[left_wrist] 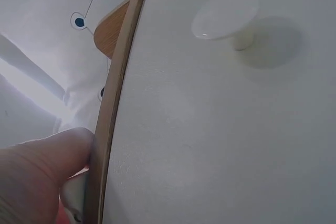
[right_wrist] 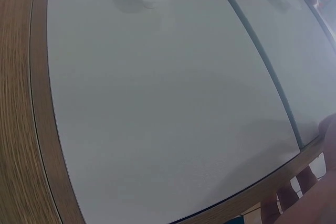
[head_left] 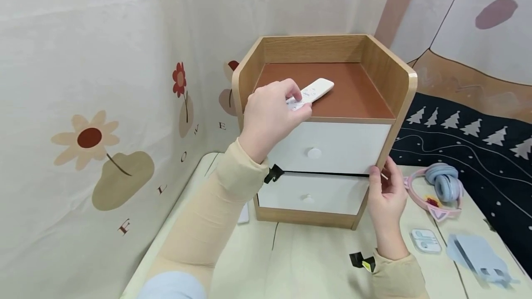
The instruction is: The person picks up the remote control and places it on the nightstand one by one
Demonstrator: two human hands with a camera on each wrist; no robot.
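Observation:
In the head view my left hand (head_left: 272,112) pinches a white remote control (head_left: 317,89) at its near end, over the brown top of a small wooden cabinet (head_left: 307,216). The left wrist view shows my thumb at the cabinet's edge, with a bit of the remote (left_wrist: 75,195) below it. My right hand (head_left: 388,197) grips the cabinet's right side edge, thumb on the front near the gap between two white drawers. From the right wrist view, its fingers (right_wrist: 287,195) reach round behind that edge. Both drawers, the upper drawer (head_left: 332,146) and lower drawer (head_left: 332,193), have round white knobs and look closed.
Right of the cabinet lie pink-and-blue headphones (head_left: 446,183), a case with earphones (head_left: 426,241) and a light-blue pouch-like item (head_left: 480,257). A white object (head_left: 243,214) shows partly by the cabinet's lower left. Printed fabric (head_left: 124,59) hangs close behind and to the left.

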